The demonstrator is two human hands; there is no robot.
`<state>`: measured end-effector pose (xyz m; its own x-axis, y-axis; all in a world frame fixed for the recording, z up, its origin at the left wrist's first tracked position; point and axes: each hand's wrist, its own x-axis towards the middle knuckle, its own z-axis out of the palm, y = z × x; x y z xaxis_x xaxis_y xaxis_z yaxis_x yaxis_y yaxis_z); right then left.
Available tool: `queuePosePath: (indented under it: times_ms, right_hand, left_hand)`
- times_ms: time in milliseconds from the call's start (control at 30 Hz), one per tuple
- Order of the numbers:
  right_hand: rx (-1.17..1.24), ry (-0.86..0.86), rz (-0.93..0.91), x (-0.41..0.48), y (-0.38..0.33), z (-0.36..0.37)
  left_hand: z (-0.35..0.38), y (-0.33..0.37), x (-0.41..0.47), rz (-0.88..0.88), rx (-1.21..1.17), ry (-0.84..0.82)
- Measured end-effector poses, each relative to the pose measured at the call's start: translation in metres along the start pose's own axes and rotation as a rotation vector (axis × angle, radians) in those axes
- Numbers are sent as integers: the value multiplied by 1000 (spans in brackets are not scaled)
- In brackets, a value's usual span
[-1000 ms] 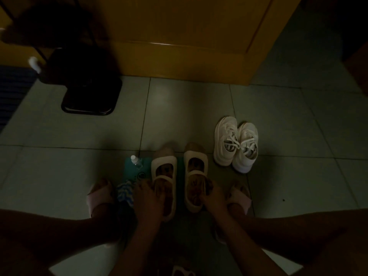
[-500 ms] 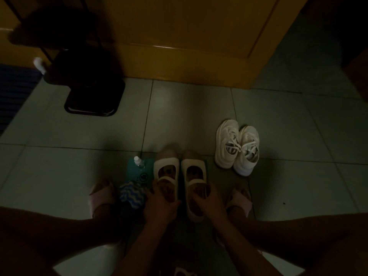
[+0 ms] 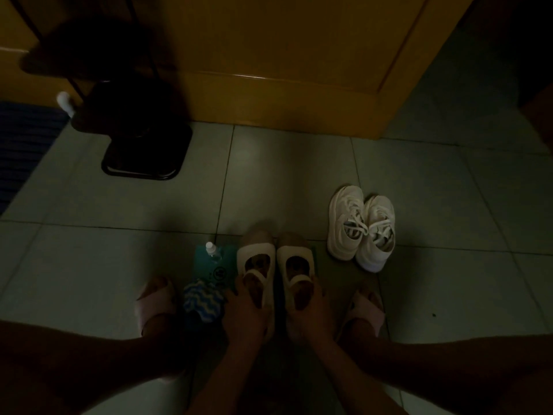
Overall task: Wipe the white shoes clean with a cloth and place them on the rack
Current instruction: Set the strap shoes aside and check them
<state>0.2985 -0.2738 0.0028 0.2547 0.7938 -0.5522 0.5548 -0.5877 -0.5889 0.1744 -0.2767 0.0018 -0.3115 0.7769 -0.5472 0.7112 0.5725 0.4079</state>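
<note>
Rack (image 3: 140,176): a dark rack is standing at the far left corner of the floor (image 3: 284,181), just in front of the yellow door (image 3: 284,55).
Blue mat (image 3: 24,145): it is lying along the left edge of the floor, beside the rack.
Left slipper (image 3: 155,301): a pink slipper is sitting on the person's foot near the near edge of the floor.
Cloth (image 3: 202,301): a blue cloth with wavy stripes is lying bunched up on the floor, between the left slipper and the left hand.
Pouch (image 3: 209,265): a teal pouch with a white cap is lying just behind the cloth, touching the left strap shoe.
Left hand (image 3: 244,316): it is gripping the near end of the left strap shoe (image 3: 257,259), with its fingers curling over the shoe's edge.
Right strap shoe (image 3: 294,257): it is sitting on the floor side by side with the left one, toes pointing at the door.
Right hand (image 3: 308,316): it is gripping the near end of the right strap shoe, fingers curling around it.
White sneakers (image 3: 360,229): the pair is sitting together on the floor, near the strap shoes and toward the right edge, and no hand is touching them.
Right slipper (image 3: 365,310): a pink slipper is sitting on the other foot, just beside the right hand.
</note>
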Motion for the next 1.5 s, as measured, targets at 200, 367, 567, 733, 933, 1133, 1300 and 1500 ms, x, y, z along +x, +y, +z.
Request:
queuePosePath:
  times_ms: [200, 367, 567, 733, 933, 1133, 1300, 1500]
  right_hand:
    - [128, -31, -39, -2, -7, -9]
    - [79, -34, -53, -5, -9, -14]
    - [79, -7, -24, -7, -9, -6]
    - [56, -39, -1, -2, -5, -13]
    - [55, -43, -23, -3, 0, -16]
    - [65, 9, -39, -4, 1, -11]
    - [48, 11, -33, -2, 2, -13]
    - [3, -11, -17, -4, 1, -12]
  left_hand:
    - [6, 2, -4, 29, -144, 26]
    - [9, -3, 0, 13, -213, -17]
    - [13, 14, 2, -67, -159, -56]
    - [17, 19, 5, -111, -149, -34]
    - [24, 17, 5, -119, -225, 36]
    - [26, 14, 0, -124, -332, 87]
    - [27, 7, 4, -69, -380, 105]
    - [28, 2, 11, -91, -457, 70]
